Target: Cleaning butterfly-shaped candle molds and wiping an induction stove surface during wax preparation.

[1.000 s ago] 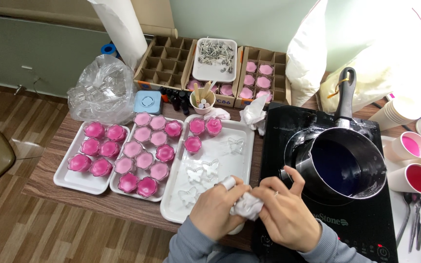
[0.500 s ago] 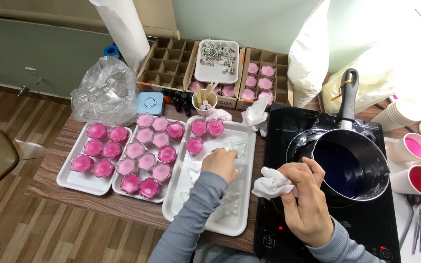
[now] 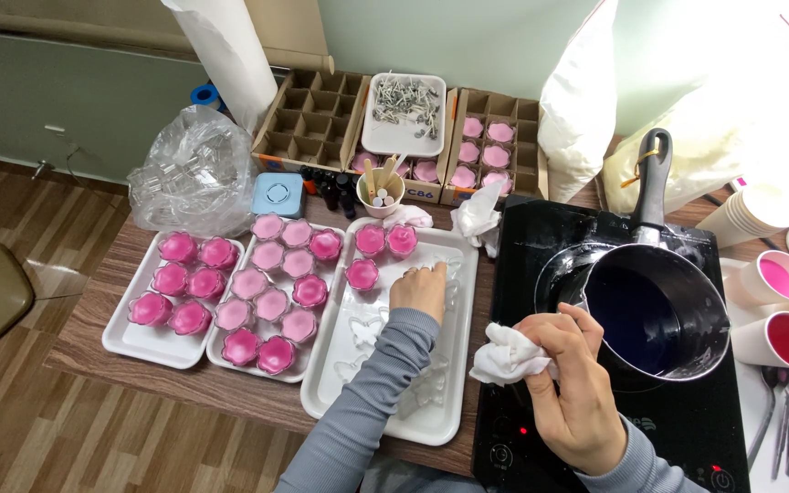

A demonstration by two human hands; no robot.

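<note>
Right hand (image 3: 573,388) nearest, fingers pinched shut on a crumpled white tissue (image 3: 507,356), over the front of the black cooktop (image 3: 687,429) beside the dark saucepan (image 3: 655,310). Left hand (image 3: 419,290) farther out, curled knuckles-up on the white tray (image 3: 463,274), touching a clear mould; fingertips hidden, so grip unclear. Moulds hard to make out. Pink candles (image 3: 362,274) just beyond.

Wood-grain counter (image 3: 93,342) – three white trays (image 3: 152,342) side by side at left w/ pink cups, black induction hob (image 3: 687,429) at right, clear plastic bag (image 3: 189,183) & cardboard divider boxes (image 3: 308,119) along the back.
</note>
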